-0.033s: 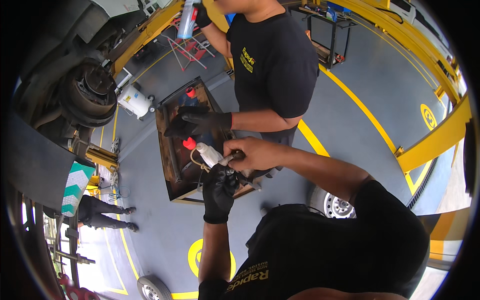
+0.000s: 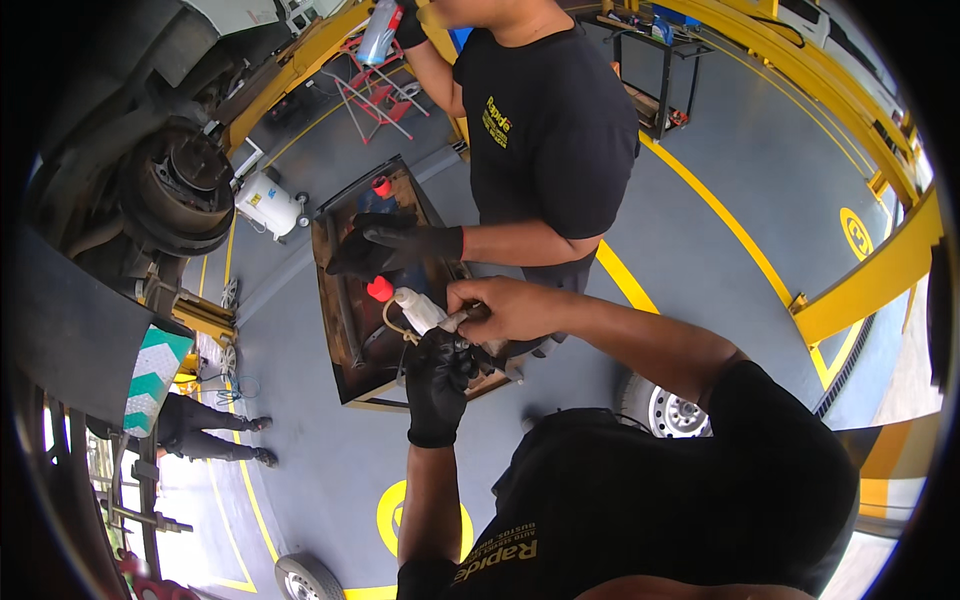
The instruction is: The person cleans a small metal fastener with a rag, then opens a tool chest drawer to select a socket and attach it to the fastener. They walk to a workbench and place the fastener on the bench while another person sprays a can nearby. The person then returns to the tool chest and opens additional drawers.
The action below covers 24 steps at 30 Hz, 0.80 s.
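My left hand (image 2: 437, 385), in a black glove, is closed at the near edge of a dark metal cart. My bare right hand (image 2: 505, 308) meets it from the right, its fingers pinching a small greyish piece (image 2: 455, 321) between the two hands. What this piece is, I cannot make out. Just beyond my left fingers is a white plastic bottle (image 2: 420, 312), tilted. A red cap (image 2: 380, 288) shows near its upper end, and a tan cord (image 2: 389, 318) loops beside it. My fingers hide the bottle's lower part.
Across the cart (image 2: 345, 385) stands another person (image 2: 545, 130), one gloved hand (image 2: 415, 245) over it, the other raising a spray can (image 2: 380, 35). A wheel hub drum (image 2: 180, 185) hangs at the left. Wheels (image 2: 675, 408) lie on the floor, and yellow lift posts (image 2: 870, 265) frame the bay.
The spray can in the other person's raised hand has tilted and risen slightly. My hands are almost exactly where they were.
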Each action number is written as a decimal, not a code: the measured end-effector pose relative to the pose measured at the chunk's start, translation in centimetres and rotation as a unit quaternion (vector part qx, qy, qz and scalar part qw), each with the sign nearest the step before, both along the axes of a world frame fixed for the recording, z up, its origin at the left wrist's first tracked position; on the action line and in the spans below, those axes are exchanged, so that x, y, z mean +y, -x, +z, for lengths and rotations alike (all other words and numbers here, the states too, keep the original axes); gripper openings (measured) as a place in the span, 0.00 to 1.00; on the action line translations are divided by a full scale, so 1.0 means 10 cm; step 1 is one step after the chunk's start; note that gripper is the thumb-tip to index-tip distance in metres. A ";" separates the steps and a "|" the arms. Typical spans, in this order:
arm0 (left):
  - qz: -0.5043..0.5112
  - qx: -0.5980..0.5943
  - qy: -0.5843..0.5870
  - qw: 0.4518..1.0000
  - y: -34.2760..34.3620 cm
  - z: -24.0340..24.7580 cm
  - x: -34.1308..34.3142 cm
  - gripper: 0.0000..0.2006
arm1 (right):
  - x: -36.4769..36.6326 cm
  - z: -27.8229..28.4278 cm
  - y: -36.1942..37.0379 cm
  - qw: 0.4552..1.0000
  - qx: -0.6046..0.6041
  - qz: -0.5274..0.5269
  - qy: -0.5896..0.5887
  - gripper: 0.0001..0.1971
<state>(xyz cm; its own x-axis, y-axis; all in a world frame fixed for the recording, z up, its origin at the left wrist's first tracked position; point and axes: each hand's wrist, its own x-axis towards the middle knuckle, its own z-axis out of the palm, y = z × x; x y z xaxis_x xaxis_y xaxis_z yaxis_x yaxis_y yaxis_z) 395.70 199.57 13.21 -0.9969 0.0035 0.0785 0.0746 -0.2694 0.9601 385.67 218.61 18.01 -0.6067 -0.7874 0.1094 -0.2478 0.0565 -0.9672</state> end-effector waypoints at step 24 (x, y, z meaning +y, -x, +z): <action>0.034 0.076 -0.088 0.993 1.00 -0.03 -0.51 0.09 | -0.43 -0.37 0.67 0.918 -0.339 -0.065 0.196 0.15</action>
